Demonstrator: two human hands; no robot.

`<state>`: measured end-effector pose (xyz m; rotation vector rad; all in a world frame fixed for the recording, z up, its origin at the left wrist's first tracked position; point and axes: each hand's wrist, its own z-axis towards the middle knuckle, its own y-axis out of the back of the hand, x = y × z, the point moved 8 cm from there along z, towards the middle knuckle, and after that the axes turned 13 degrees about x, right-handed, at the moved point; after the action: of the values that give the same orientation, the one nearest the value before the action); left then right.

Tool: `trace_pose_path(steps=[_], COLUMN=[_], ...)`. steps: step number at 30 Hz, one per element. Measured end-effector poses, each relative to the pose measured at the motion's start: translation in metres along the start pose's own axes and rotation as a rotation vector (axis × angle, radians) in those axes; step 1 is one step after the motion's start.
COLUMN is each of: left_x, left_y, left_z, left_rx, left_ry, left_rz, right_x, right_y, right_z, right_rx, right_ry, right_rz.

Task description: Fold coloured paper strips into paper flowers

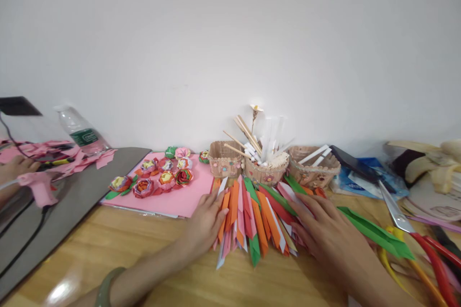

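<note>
Folded paper strips in orange, pink, red, white and green lie fanned in a heap on the table. My left hand rests against the heap's left side, its fingers bent loosely and the thumb apart. Over the right side lies my right hand, fingers stretched out and touching the strips; some fingertips are hidden among the paper. A longer green folded strip sits to the right of that hand.
Behind the heap stand small decorated baskets with sticks and white tubes. Paper flowers lie on a pink sheet. Scissors are at right. Far left, another person's hand is near a pink glue gun and a bottle.
</note>
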<state>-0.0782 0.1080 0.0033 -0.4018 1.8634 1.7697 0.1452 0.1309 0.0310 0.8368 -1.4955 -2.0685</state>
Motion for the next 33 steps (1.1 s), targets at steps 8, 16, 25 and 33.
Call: trace_pose_path(steps=[8, 16, 25, 33], left_x=[-0.037, -0.058, -0.033, -0.042], left_y=[-0.022, -0.026, -0.024, -0.015], left_z=[0.019, 0.036, 0.032, 0.033], left_rx=[0.060, 0.028, -0.274, -0.340], left_ry=[-0.082, -0.135, 0.055, 0.038], left_rz=[-0.107, -0.241, -0.849, -0.871], right_x=[-0.009, -0.014, 0.018, 0.019], right_y=[-0.001, 0.011, 0.045, 0.018], right_z=[-0.012, -0.006, 0.012, 0.023], right_rx=[-0.010, -0.072, -0.196, 0.006], right_ry=[-0.001, 0.031, 0.040, 0.096], right_rz=[-0.037, -0.010, 0.089, -0.081])
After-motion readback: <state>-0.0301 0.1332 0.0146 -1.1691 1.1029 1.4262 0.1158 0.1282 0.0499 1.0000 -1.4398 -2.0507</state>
